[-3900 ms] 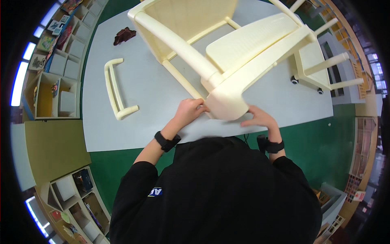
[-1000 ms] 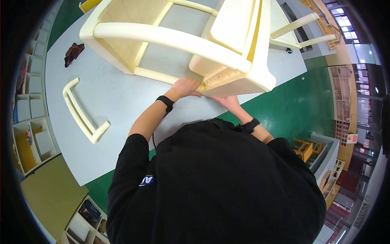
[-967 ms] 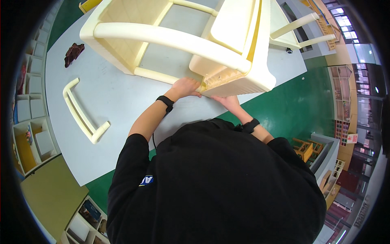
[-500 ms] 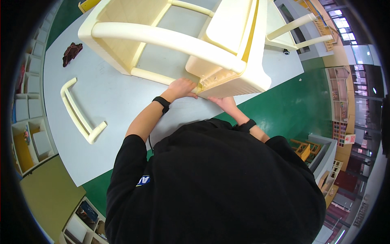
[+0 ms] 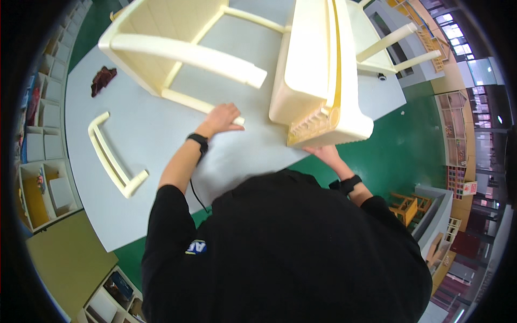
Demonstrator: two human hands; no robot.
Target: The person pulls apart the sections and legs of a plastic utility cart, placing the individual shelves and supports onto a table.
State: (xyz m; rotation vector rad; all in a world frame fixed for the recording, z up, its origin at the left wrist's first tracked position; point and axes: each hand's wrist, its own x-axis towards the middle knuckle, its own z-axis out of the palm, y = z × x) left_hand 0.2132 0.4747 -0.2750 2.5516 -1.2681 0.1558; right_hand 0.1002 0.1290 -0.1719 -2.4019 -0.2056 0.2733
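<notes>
A cream plastic frame, a slatted panel with long tubes, lies on its side on the grey-white table. My left hand is closed around its near lower tube, close to the free end. The upper curved tube ends free too, apart from the cream tray-like plastic part on the right. Under that part's near lower corner, at the table edge, my right hand grips it; some fingers are hidden beneath. The far tube still reaches the tray-like part.
A loose cream U-shaped plastic handle lies left on the table, with a dark red cloth behind it. Another cream piece with legs stands at the far right. Shelves line the left side; green floor shows beyond the table.
The tray-like part has come away from the two nearer tubes and shifted right with my right hand. My left hand has moved slightly left along with the frame.
</notes>
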